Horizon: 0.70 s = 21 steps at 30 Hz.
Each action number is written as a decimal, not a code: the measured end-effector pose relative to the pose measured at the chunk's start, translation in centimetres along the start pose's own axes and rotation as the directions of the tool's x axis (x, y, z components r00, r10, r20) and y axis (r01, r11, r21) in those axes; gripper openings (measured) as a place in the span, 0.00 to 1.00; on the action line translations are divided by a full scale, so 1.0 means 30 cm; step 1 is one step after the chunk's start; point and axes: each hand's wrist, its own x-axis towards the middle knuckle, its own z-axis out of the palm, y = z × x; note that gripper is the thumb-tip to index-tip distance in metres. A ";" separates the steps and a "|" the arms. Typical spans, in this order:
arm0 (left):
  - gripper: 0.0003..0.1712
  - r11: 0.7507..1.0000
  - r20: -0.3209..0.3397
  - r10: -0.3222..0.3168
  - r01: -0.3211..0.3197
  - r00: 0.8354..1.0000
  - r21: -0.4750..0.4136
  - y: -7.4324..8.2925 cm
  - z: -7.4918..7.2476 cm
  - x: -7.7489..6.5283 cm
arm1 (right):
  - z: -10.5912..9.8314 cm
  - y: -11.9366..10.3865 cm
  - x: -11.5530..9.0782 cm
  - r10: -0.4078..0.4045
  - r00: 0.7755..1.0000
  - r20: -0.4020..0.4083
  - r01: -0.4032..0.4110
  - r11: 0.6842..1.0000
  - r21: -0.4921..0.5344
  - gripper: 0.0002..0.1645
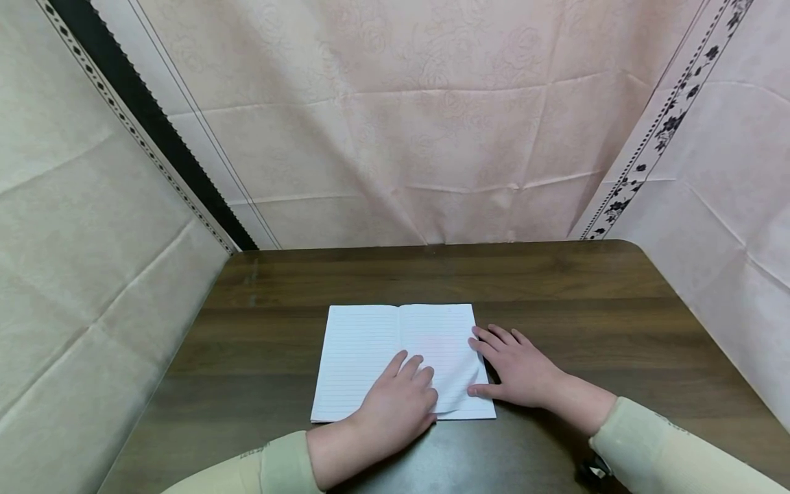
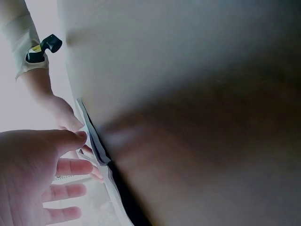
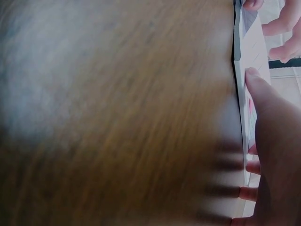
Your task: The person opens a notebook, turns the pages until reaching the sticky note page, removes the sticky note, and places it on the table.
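Note:
An open notebook [image 1: 358, 357] with ruled pages lies on the table. My left hand [image 1: 400, 401] is over its lower middle, the thumb at the bottom edge. It pinches the lower corner of a right-hand page [image 1: 457, 384], which bows up off the sheets beneath. The left wrist view shows the left thumb [image 2: 75, 139] against this paper, with the other fingers spread apart. My right hand [image 1: 515, 367] rests flat with fingers spread at the notebook's right edge. In the right wrist view, its thumb [image 3: 256, 82] lies on the paper near the edge.
The dark wooden table [image 1: 278, 343] extends around the notebook. Pale patterned cloth [image 1: 401, 137] hangs behind it and at both sides. A dark device [image 1: 595, 470] sits at the right wrist, below the sleeve cuff.

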 end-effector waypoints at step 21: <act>0.09 1.000 -0.052 -0.010 0.009 0.999 -0.020 0.001 0.000 0.003 | 0.001 0.023 -0.016 -0.053 0.999 0.004 0.053 0.998 0.019 0.56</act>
